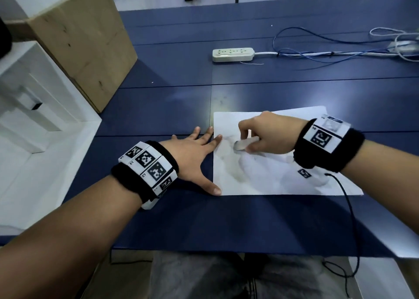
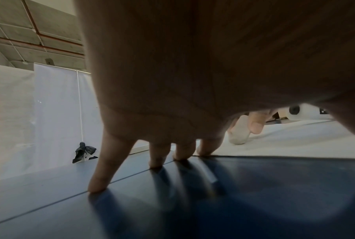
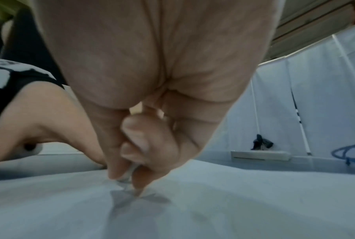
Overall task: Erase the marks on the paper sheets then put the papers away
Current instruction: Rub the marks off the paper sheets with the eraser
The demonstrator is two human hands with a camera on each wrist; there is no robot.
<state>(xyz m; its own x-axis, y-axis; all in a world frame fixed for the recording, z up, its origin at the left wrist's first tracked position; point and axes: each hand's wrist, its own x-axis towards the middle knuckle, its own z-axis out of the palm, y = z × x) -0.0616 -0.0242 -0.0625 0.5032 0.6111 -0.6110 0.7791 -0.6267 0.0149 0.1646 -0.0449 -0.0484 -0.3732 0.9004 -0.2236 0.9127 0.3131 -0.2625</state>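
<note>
A white paper sheet lies on the blue table, smudged grey near its left half. My right hand pinches a white eraser and presses its end onto the sheet. In the right wrist view the eraser meets a grey mark on the paper. My left hand lies flat with fingers spread, its index fingertip and thumb on the sheet's left edge. The left wrist view shows its fingers on the table and the eraser beyond.
A white power strip with blue and white cables lies at the back right. A wooden box and a white unit stand to the left. A black cord hangs from my right wristband.
</note>
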